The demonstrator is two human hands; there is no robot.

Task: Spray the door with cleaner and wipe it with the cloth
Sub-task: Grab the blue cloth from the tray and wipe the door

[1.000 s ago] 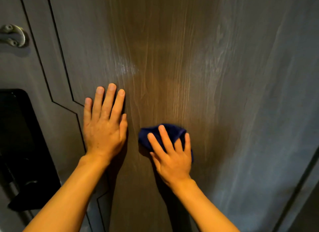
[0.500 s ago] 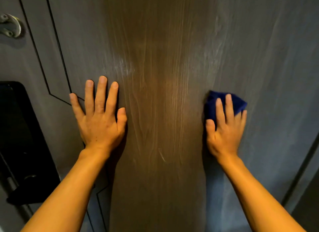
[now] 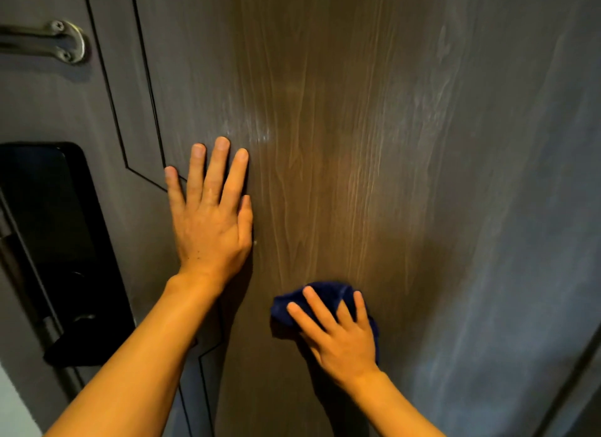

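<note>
The tall grey-brown wood-grain door (image 3: 374, 144) fills nearly the whole view, with a warm patch of light down its middle and faint pale streaks above the left hand that could be leftover moisture. The small dark blue soft cloth (image 3: 320, 298) sits low on the door's central panel, bunched into a pad and pinned flat under the right hand (image 3: 341, 336). That hand is spread over it, fingers (image 3: 304, 316) fanned and pressing rather than curled into a fist, so the cloth is held by pressure against the surface and not pinched. The left hand (image 3: 211, 222) lies open and flat on the door, higher up and to the left, all 5 digits extended, holding nothing; it looks like a brace. The 2 hands are apart, with bare panel between them.

The cloth looks light, limp and easily crumpled. It should slide readily on the smooth laminate, more so where spray remains, and it may creep out from under the palm on a fast stroke. The sensible hold is the one shown: palm centred on the wad, fingertips over its leading edge so it cannot roll. The door is rigid and needs only steady pressure, though if it is unlatched it could swing, which the left hand guards against.

At the left edge are a black rectangular lock plate (image 3: 48, 225) and, above it, a metal latch bracket (image 3: 61, 41) with screws. No cleaner bottle is in view, so wiping appears to be the step in hand.
</note>
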